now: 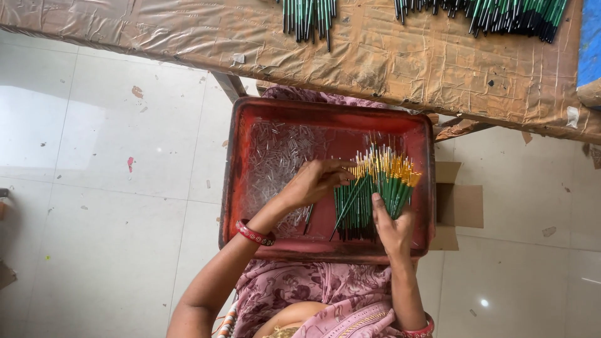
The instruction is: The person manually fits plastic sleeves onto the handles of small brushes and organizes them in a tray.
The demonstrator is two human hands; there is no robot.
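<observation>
Landmark: a shallow red rectangular metal tray (233, 188) sitting on the person's lap, everything else is placed off this.
Brushes: a fat bundle of thin green-handled paintbrushes with yellow ferrules (370, 194) lies in the right half of the tray, tips fanned toward the far rim, handle ends pointing back at the near rim.
Right hand: the right hand (391, 228) comes in over the tray's near rim and is curled around the bundle from the right, thumb laid up along the handles, fingers wrapped under so it's got a proper grip on them.
Left hand: the left hand (313, 181) sits over the middle of the tray, fingers pinched together on one brush right at the left edge of the bundle's tips.
Loose bits: a heap of small clear plastic tube caps (275, 156) fills the tray's left half, plus a stray dark brush (308, 219) lying near the wrist.
Wrist: a red patterned bangle (254, 233) just over the near-left rim.
Beyond the tray: a brown tape-covered table (407, 62) past the far rim, with more green brushes (307, 17) piled on it.
Under the tray: pink floral cloth (313, 288) on the lap, white tiled floor (94, 188) to the left.
</observation>
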